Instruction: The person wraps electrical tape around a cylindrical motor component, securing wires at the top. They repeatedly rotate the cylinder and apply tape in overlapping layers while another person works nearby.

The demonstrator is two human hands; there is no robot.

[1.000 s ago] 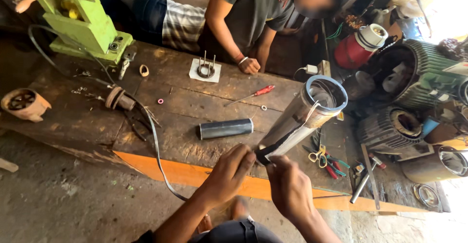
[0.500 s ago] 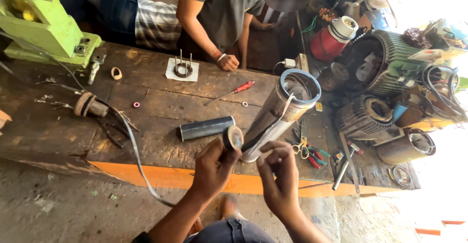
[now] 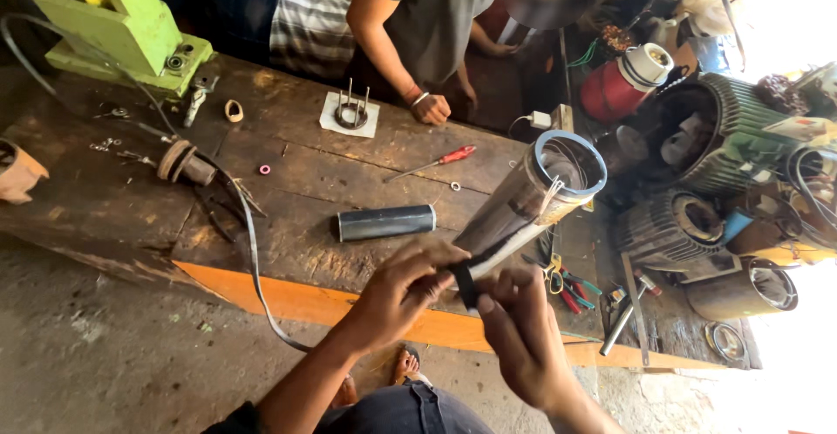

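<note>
A long shiny metal cylinder (image 3: 540, 192) with a blue-rimmed open end leans up from my hands over the wooden workbench (image 3: 288, 225). White wires (image 3: 510, 251) run down its side to a black band of tape (image 3: 466, 288) at the lower end. My left hand (image 3: 403, 290) grips that taped end from the left. My right hand (image 3: 514, 329) pinches the tape and wires from below right. A short dark metal tube (image 3: 385, 222) lies on the bench just beyond my left hand.
Another person (image 3: 436, 24) leans on the bench's far side, one hand resting on it. A red-handled screwdriver (image 3: 436, 162), a ring part on white paper (image 3: 350, 113), a green machine (image 3: 105, 24) and a black cable (image 3: 253, 260) are on the bench. Motor housings (image 3: 689, 225) crowd the right.
My hands have come together on the cylinder's lower end, and the black tape now wraps the wires there. The view has shifted slightly.
</note>
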